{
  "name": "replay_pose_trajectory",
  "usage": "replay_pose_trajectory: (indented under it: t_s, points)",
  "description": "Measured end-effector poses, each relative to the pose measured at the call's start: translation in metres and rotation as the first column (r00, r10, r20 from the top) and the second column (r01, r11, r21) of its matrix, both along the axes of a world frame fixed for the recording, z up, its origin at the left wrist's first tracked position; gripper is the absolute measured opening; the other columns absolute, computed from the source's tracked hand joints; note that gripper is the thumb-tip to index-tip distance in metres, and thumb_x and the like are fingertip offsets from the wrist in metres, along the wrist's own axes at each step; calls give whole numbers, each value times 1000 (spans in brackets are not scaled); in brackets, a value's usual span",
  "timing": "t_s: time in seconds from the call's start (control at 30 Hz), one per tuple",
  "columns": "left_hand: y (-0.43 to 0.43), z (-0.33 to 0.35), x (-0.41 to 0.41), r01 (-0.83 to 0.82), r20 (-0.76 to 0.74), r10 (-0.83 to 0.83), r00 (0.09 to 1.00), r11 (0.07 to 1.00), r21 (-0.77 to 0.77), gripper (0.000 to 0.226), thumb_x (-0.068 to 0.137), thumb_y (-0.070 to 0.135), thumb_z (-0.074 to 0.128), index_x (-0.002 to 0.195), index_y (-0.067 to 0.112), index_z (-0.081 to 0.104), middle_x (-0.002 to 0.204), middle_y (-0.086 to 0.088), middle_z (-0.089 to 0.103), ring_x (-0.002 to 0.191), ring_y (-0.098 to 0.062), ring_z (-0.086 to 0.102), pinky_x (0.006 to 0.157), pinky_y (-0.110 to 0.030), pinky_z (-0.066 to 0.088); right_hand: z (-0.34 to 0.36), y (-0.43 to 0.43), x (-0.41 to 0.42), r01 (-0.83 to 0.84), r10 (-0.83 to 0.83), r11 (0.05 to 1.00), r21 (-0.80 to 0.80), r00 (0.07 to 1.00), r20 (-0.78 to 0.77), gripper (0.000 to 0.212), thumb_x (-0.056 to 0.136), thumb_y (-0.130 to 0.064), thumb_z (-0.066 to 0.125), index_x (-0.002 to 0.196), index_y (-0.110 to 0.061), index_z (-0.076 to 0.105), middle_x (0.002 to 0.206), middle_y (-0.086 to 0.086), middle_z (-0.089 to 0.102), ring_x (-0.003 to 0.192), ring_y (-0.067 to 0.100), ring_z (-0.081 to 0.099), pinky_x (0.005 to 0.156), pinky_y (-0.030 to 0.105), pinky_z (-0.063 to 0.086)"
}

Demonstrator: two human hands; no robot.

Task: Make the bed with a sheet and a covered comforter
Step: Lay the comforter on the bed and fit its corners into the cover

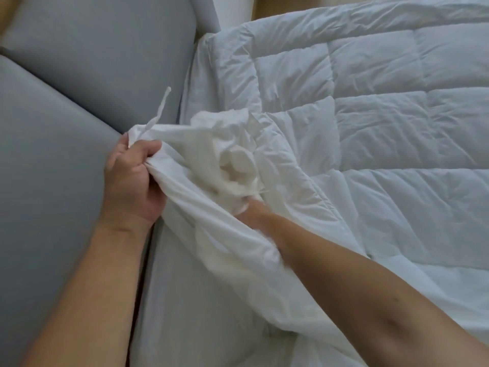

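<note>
A white quilted comforter [383, 123] lies spread over the bed, its near-left corner bunched up. A smooth white duvet cover [211, 234] is gathered over that corner. My left hand [132, 181] grips a fold of the cover at its corner, where a thin white tie string [161, 107] sticks up. My right hand [254, 207] reaches into the bunched cloth; its fingers are hidden under the fabric, pushing it out in rounded bumps. A white sheet [190, 91] shows along the bed's left edge.
A grey padded headboard [92, 62] runs along the left, with a seam between its two panels. A strip of wooden floor or wall [277, 6] shows at the top, beyond the bed.
</note>
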State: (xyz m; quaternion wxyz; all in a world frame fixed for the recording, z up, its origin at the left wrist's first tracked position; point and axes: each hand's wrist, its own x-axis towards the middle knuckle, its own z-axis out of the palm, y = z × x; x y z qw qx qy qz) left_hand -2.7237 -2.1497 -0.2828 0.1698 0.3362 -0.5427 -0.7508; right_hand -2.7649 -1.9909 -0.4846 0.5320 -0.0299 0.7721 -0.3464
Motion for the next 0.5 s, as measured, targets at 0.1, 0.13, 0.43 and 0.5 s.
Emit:
replay_pose_trajectory:
  t_s: [0.1,0.13,0.43,0.5]
  points:
    - [10,-8,1,47,-4,-47,999,999,6,19,84,-1,51,102,7,54,90,-15,57,92,-32,59,90,-50,52,-26,44,-20,219,-69,924,312,901,-428,70,88,-40,62,149,-23,33,149,9,41,135,32,40,109,47,39]
    - [14,-13,2,55,8,-55,998,998,11,25,84,-1,52,107,6,53,96,-17,57,95,-34,59,91,-50,53,-24,62,-23,230,-42,920,316,862,-505,72,86,-49,63,148,-27,35,148,9,39,135,33,38,108,49,37]
    - [44,-22,-1,164,84,-160,984,986,-40,25,81,-1,61,99,16,59,107,-17,64,101,-35,65,98,-58,50,-49,166,-32,284,-179,913,292,923,-339,56,87,-51,69,121,-10,51,118,13,62,103,32,58,80,36,43]
    - [41,-18,0,155,79,-149,986,985,-71,28,80,-3,60,100,17,58,102,-14,65,98,-33,66,95,-57,52,-43,181,-43,411,-263,889,203,821,-507,41,92,-43,66,112,-11,51,103,12,61,99,35,60,75,36,40]
